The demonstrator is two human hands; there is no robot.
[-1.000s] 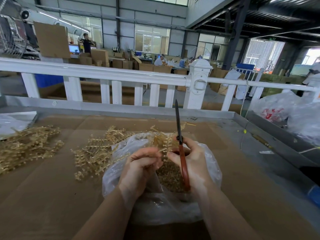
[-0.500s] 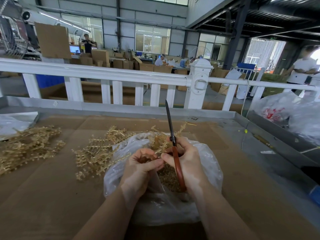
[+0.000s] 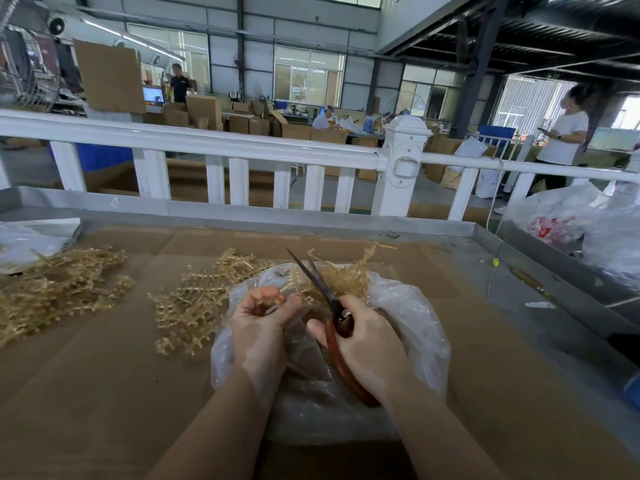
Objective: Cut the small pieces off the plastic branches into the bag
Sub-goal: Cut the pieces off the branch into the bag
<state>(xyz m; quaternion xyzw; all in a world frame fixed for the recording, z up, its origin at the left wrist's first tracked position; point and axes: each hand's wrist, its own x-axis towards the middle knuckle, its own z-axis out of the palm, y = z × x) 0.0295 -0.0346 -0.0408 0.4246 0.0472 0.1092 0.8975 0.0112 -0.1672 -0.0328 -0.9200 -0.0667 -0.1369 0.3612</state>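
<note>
A clear plastic bag (image 3: 419,327) lies open on the cardboard-covered table (image 3: 104,393), with small tan plastic pieces inside. My left hand (image 3: 261,323) curls around a tan plastic branch (image 3: 341,277) over the bag's mouth. My right hand (image 3: 363,341) grips red-handled scissors (image 3: 317,282), blades nearly closed and pointing up-left across the branch. A heap of tan branches (image 3: 194,306) lies just left of the bag.
A second heap of tan branches (image 3: 59,289) lies at the far left, beside clear plastic (image 3: 24,244). A white railing (image 3: 242,150) runs behind the table. Filled plastic bags (image 3: 568,223) sit at the right. A person stands beyond the railing at the right.
The scissor blades have tilted from nearly upright to pointing up-left over the branch. Both hands have stayed over the bag. The person beyond the railing has come further into view.
</note>
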